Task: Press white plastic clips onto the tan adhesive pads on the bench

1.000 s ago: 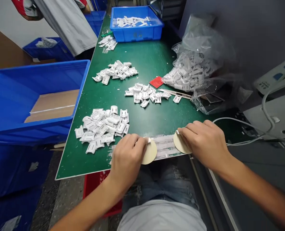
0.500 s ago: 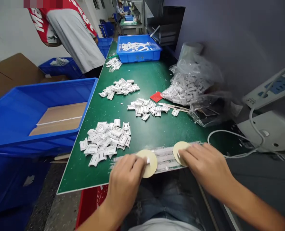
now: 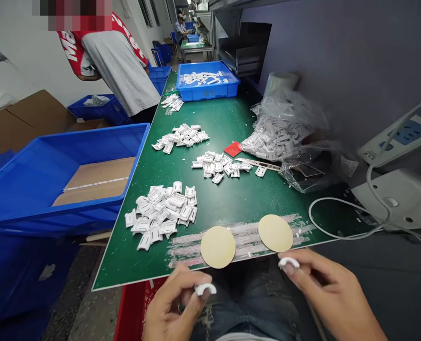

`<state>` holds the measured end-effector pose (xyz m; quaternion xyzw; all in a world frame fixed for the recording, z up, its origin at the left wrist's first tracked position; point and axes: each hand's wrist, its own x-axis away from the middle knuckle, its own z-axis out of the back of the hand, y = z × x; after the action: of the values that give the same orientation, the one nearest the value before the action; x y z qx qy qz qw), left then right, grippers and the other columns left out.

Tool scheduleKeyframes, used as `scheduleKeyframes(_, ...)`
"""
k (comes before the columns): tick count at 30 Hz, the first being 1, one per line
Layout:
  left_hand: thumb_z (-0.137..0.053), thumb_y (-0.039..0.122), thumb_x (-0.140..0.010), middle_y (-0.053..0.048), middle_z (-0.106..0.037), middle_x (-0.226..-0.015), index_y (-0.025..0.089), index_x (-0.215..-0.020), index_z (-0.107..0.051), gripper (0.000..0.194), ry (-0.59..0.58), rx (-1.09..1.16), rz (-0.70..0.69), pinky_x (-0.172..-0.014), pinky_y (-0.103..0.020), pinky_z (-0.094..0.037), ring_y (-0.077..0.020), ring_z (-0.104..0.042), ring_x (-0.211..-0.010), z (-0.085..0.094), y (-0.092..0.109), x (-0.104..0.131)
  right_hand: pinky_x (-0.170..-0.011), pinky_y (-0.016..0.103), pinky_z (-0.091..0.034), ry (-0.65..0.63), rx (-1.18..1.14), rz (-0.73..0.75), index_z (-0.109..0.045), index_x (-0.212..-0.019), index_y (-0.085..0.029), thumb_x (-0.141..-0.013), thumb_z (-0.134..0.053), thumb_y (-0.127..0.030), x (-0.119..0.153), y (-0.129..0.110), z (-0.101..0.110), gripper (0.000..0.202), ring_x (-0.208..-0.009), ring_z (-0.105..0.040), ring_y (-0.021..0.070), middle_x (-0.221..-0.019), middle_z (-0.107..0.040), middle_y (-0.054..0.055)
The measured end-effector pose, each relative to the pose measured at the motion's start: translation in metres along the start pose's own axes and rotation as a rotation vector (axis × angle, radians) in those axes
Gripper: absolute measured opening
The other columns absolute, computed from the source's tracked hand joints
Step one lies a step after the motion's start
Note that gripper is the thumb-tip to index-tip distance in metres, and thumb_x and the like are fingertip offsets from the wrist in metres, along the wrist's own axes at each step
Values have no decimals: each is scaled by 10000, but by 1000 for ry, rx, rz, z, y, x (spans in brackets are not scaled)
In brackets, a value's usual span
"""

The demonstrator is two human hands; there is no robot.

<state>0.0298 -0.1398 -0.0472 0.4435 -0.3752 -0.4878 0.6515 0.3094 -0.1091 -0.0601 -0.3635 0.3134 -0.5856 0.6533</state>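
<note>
Between thumb and fingers, my left hand (image 3: 177,303) pinches a small curved white plastic part (image 3: 205,288), held in front of the table's near edge. My right hand (image 3: 326,284) pinches a similar curved white part (image 3: 288,262), its arched end facing me. Beyond the hands, two round pale-yellow discs lie flat on a whitish scuffed strip (image 3: 246,234) of the table: the left disc (image 3: 218,247) and the right disc (image 3: 275,233). Neither hand touches a disc. A pile of white slotted parts (image 3: 162,213) sits to the left of the discs.
The green table (image 3: 228,199) also bears smaller piles of white parts (image 3: 184,136), a red square (image 3: 233,149), a clear bag of parts (image 3: 270,135) and a blue tray (image 3: 208,90). A large blue bin (image 3: 89,132) stands left, a white cable (image 3: 313,213) right. A person (image 3: 114,61) stands far left.
Both hands have come back toward me from the discs, each with a white part lifted off into view. The discs are now uncovered, and the camera view has shifted slightly.
</note>
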Motion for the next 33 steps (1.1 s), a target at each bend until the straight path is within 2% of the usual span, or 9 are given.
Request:
scheduleKeyframes(3,-728,564,-730,-45,-711,-787,222,-774,-772,347,18,122,188,-644,-242,-497,-167,-602,-673,-8,13,-6,-490,245,-429,-43,-438,-310,-663,-1081,-245,-918,-611,-468,-12,-4,-3,280,-555,-525,130,-707,-591,3)
scheduleKeyframes(6,-750,522,-724,-49,-690,-728,207,-886,-775,355,-81,306,295,-601,-246,-505,-152,-578,-604,-9,16,-9,-531,262,-463,-97,-768,-317,-619,-1111,-268,-863,-680,-469,-16,-11,-3,324,-599,-545,131,-828,-639,15)
scheduleKeyframes(8,-788,476,-689,-55,-680,-710,195,-1000,-758,419,-144,476,333,-625,-259,-521,-164,-597,-628,-8,15,-12,-596,276,-500,-111,-831,-261,-609,-1114,-270,-872,-676,-444,-18,-13,-1,305,-666,-576,148,-828,-642,16)
scheduleKeyframes(11,-770,494,-692,-70,-673,-751,159,-1042,-731,486,-107,658,352,-617,-264,-520,-158,-595,-625,-9,12,-17,-650,282,-528,-51,-693,-232,-575,-1177,-274,-934,-609,-416,-22,-11,0,284,-684,-591,150,-759,-628,3)
scheduleKeyframes(14,-763,468,-727,-77,-678,-841,145,-992,-712,421,7,552,303,-659,-253,-530,-148,-615,-672,-13,8,-26,-658,298,-551,27,-603,-206,-482,-1291,-320,-921,-630,-416,-31,-9,2,410,-709,-616,153,-914,-644,10)
scheduleKeyframes(19,-778,376,-735,-37,-636,-974,235,-1243,-549,575,115,344,146,-757,-251,-556,-162,-638,-859,-9,-4,-42,-755,309,-545,-30,-383,-146,-683,-1122,-244,-846,-707,-443,-47,-9,12,341,-865,-620,193,-1062,-654,67)
scheduleKeyframes(24,-664,379,-853,-51,-600,-973,193,-944,-648,208,-100,146,-2,-754,-229,-540,-168,-603,-911,8,2,-54,-834,360,-523,-104,-211,-111,-656,-1230,-226,-892,-633,-475,-59,-5,23,421,-939,-622,228,-1062,-678,80)
scheduleKeyframes(29,-617,430,-886,-70,-635,-1085,193,-976,-697,266,-271,133,49,-809,-243,-542,-189,-608,-999,14,18,-66,-794,356,-525,-170,-120,-66,-713,-1079,-193,-882,-636,-469,-68,-6,25,348,-902,-636,238,-1012,-705,87)
scheduleKeyframes(33,-640,463,-862,-59,-678,-1127,235,-1148,-684,369,-328,84,117,-810,-257,-539,-187,-629,-979,17,23,-71,-783,335,-506,-215,-8,-66,-656,-1252,-224,-893,-619,-416,-70,-15,27,409,-898,-648,227,-1018,-720,62)
